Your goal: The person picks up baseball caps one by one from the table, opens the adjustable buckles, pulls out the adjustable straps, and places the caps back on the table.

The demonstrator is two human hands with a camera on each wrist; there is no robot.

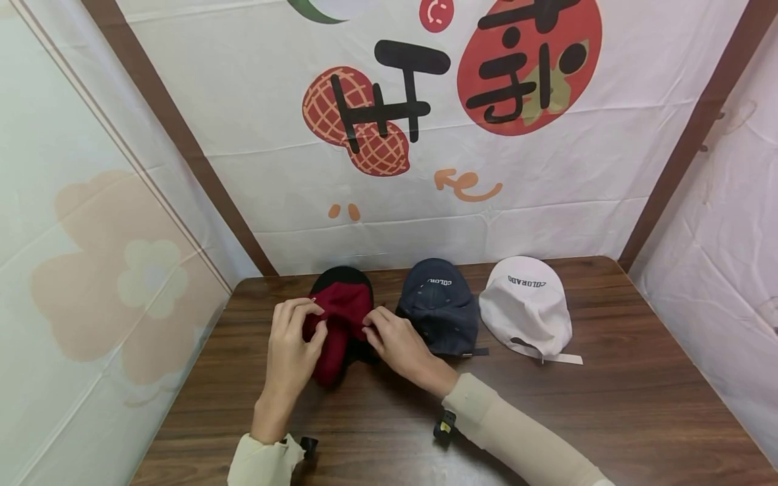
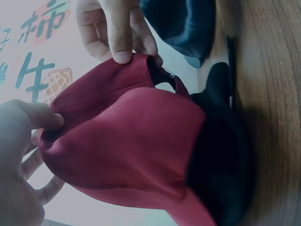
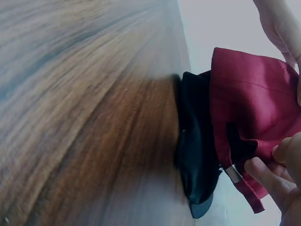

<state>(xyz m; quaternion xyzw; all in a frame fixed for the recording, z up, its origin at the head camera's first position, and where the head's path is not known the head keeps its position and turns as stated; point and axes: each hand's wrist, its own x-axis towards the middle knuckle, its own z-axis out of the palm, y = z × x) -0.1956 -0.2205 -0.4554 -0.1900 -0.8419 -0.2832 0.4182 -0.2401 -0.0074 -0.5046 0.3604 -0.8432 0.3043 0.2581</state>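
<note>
Both hands hold a dark red baseball cap (image 1: 345, 302) at the left of the table, above a black cap (image 1: 340, 274) that lies under it. My left hand (image 1: 290, 344) pinches the red cloth between thumb and fingers on the left side. On the other side, my right hand (image 1: 398, 343) pinches the cap beside its back opening, as the left wrist view shows. A strap (image 3: 249, 195) with a metal buckle hangs near the right fingers in the right wrist view. The red brim points toward the person. Much of the black cap (image 2: 221, 165) is covered by the red one.
Just right of the right hand lies a navy cap (image 1: 437, 317) with white lettering. Beyond it is a white cap (image 1: 525, 307) marked COLORADO, its strap sticking out. The brown wooden table (image 1: 638, 405) ends at a printed white cloth wall (image 1: 255, 169) behind.
</note>
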